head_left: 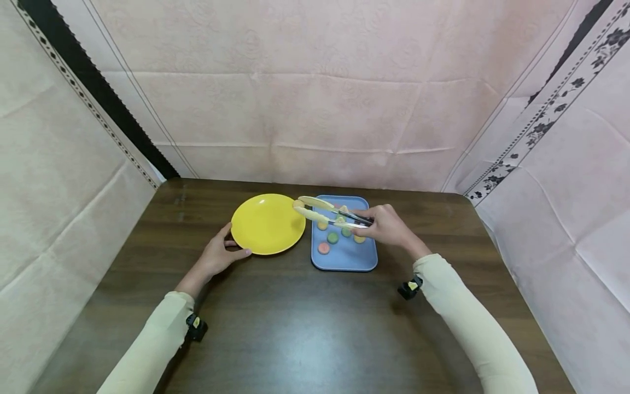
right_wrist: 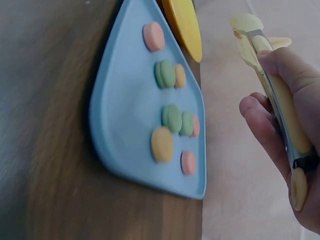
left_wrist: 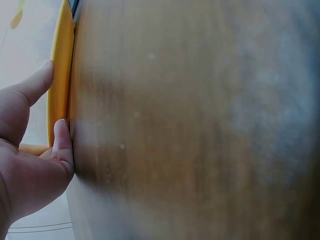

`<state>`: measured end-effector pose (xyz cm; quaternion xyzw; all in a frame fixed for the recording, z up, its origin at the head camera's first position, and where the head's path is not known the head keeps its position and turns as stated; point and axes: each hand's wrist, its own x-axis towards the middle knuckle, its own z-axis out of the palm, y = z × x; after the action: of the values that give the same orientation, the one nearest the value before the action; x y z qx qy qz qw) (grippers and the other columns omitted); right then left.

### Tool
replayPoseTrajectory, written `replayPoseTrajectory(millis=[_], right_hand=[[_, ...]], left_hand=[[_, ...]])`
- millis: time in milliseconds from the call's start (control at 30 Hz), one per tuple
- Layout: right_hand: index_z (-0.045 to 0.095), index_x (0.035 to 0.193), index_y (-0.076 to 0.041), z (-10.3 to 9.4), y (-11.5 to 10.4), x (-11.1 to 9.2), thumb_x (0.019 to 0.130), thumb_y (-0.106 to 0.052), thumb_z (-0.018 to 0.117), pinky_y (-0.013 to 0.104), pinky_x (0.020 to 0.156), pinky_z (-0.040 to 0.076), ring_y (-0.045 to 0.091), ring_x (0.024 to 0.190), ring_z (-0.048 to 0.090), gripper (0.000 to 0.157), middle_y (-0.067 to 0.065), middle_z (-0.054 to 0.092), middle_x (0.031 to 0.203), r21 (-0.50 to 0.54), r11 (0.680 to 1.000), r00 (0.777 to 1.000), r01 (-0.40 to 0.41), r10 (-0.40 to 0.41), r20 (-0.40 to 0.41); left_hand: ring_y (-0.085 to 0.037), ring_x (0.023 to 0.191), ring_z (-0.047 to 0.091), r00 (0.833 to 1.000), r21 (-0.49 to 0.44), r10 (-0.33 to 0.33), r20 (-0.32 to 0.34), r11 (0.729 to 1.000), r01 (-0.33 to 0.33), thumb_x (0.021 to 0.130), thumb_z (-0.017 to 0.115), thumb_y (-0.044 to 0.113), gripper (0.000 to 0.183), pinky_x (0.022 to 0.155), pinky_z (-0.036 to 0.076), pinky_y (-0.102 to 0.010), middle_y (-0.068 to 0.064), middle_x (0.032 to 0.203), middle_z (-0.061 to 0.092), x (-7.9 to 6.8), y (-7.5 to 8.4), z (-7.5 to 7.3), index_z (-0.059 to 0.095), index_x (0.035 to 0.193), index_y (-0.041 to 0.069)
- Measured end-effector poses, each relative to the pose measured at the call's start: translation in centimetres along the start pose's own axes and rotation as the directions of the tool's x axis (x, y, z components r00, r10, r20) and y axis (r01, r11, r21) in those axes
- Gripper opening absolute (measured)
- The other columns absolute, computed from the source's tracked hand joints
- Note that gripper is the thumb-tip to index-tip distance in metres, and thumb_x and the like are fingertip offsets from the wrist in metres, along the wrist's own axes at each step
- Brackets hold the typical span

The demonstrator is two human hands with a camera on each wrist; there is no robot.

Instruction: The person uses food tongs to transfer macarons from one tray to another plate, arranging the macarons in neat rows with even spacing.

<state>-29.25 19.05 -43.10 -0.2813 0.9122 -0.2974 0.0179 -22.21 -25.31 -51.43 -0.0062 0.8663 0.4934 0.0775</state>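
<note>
My left hand (head_left: 216, 256) holds the near left rim of a round yellow plate (head_left: 268, 224); in the left wrist view the thumb lies on the plate's upper side and a finger sits under its edge (left_wrist: 61, 65). My right hand (head_left: 388, 225) grips a pair of tongs (right_wrist: 287, 112) with cream tips and metal arms. At the tips of the tongs, over the plate's right rim, is a pale orange macaron (head_left: 298, 203). Beneath the tongs lies a blue tray (head_left: 346, 261) with several pink, green and orange macarons, among them a pink macaron (head_left: 323, 248).
The plate and tray stand side by side near the far edge of a dark wooden table (head_left: 295, 323). Pale cloth (head_left: 315, 109) hangs behind the table and along both sides. A small black camera is strapped on each wrist.
</note>
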Motion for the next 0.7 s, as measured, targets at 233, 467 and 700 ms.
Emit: replayPoseTrajectory(millis=[233,467,700], right_hand=[[0.066,0.137,-0.013,1.6,-1.1,2.9,0.088,-0.035,0.083,0.024,0.043,0.030,0.009,0.043,0.034,0.056,0.000,0.063,0.058,-0.006,0.996,0.996,0.083,-0.083,0.025],[0.070,0.132,-0.010,3.4,-2.2,5.9,0.088,-0.031,0.082,0.024,0.042,0.029,0.006,0.038,0.030,0.050,-0.008,0.055,0.050,-0.003,0.988,0.986,0.153,-0.153,0.060],[0.069,0.133,-0.010,4.9,-3.4,8.1,0.092,-0.038,0.077,0.025,0.046,0.032,0.009,0.043,0.038,0.051,0.003,0.072,0.067,-0.006,0.991,0.981,0.135,-0.133,0.141]], left_hand=[[-0.041,0.133,0.049,1.000,0.003,0.002,0.004,1.000,-0.002,0.090,0.082,0.028,0.108,0.088,0.055,-0.037,-0.020,0.165,0.025,-0.2,0.2,0.0,0.008,0.165,0.007],[-0.041,0.133,0.049,1.000,0.012,-0.002,0.004,1.000,0.002,0.089,0.082,0.032,0.109,0.089,0.055,-0.038,-0.021,0.164,0.027,-0.1,0.0,0.0,0.007,0.165,0.007],[-0.040,0.133,0.049,1.000,0.028,-0.020,0.002,0.999,0.019,0.089,0.082,0.033,0.111,0.095,0.053,-0.044,-0.023,0.164,0.026,-0.2,0.0,0.0,0.005,0.165,0.006]])
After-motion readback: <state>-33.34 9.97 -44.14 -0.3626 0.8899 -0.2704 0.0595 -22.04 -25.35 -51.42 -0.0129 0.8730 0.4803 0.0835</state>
